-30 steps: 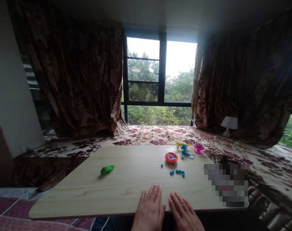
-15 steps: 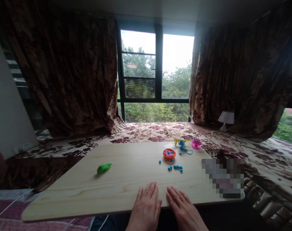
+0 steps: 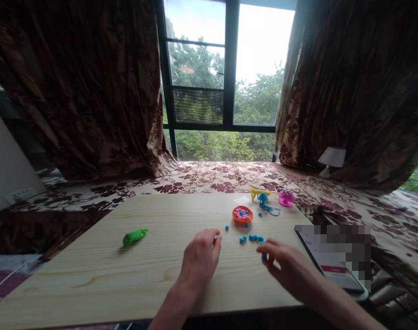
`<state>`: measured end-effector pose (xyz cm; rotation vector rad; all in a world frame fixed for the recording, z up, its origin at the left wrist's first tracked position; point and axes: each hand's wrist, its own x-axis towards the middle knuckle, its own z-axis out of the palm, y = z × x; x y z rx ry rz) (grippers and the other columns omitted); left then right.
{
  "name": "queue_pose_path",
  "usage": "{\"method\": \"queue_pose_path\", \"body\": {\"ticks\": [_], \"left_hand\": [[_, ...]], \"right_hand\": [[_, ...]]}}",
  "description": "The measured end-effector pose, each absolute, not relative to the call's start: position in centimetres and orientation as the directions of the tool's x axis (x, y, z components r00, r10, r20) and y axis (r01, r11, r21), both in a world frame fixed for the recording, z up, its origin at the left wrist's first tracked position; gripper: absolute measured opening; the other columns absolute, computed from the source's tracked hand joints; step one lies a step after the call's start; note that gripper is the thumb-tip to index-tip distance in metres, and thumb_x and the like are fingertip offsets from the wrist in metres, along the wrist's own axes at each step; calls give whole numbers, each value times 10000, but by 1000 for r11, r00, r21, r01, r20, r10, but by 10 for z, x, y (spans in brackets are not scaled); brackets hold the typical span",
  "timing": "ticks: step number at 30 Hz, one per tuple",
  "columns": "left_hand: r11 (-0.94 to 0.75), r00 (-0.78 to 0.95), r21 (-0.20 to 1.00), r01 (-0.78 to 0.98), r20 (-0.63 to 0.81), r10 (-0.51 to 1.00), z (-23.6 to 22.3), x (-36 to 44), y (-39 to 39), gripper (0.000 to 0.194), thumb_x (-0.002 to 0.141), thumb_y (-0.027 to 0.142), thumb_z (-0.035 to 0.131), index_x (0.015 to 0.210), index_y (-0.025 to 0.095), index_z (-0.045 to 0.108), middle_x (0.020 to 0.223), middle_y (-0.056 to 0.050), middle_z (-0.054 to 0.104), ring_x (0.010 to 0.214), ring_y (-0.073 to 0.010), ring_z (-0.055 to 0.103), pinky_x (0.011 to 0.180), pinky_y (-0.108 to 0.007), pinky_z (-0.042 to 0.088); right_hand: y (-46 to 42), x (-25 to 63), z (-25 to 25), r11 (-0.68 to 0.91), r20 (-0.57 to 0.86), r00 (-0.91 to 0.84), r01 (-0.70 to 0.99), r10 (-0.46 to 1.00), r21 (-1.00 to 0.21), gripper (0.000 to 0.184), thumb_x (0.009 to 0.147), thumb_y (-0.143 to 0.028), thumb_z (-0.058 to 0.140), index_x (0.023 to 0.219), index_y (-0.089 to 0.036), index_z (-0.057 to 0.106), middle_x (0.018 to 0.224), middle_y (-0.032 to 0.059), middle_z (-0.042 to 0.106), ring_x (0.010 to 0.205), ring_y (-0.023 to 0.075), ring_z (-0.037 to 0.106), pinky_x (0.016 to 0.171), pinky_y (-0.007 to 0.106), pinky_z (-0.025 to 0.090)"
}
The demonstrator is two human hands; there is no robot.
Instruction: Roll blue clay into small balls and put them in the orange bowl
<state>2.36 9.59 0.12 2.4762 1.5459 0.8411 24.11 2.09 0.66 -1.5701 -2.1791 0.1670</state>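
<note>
My left hand hovers over the middle of the table with its fingers curled together. A tiny pale spot shows at its fingertips; whether it is a nail or a held thing I cannot make out. My right hand pinches a small blue bead between thumb and fingers. Just beyond it lie several loose blue beads, with another blue bead farther left. Behind these stands an orange bowl of pink and blue beads.
A green toy lies on the table at left. At the far right edge are a blue mushroom-shaped toy, a yellow toy and a pink toy. A partly blurred tablet-like device lies at right.
Both hands have risen from lying flat at the table's front edge and moved forward. The left has curled its fingers; the right has reached the beads and pinched one. The view has tilted down.
</note>
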Motion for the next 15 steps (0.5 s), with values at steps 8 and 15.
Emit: {"method": "queue_pose_path", "body": {"ticks": [8, 15], "left_hand": [[-518, 396, 343, 784, 365, 842, 0, 59, 175, 187, 765, 176, 471, 937, 216, 532, 884, -23, 593, 851, -148, 532, 725, -256, 382], [-571, 496, 340, 747, 287, 819, -7, 61, 178, 130, 791, 175, 426, 831, 237, 533, 843, -3, 561, 836, -150, 520, 724, -265, 403]], "right_hand": [[123, 302, -3, 300, 224, -227, 874, 948, -383, 257, 706, -60, 461, 819, -202, 643, 820, 18, 573, 679, 114, 537, 638, 222, 400], [143, 306, -14, 353, 184, -303, 846, 935, -400, 372, 687, -22, 446, 924, -248, 625, 863, 1, 588, 732, 114, 549, 662, 211, 393]]}}
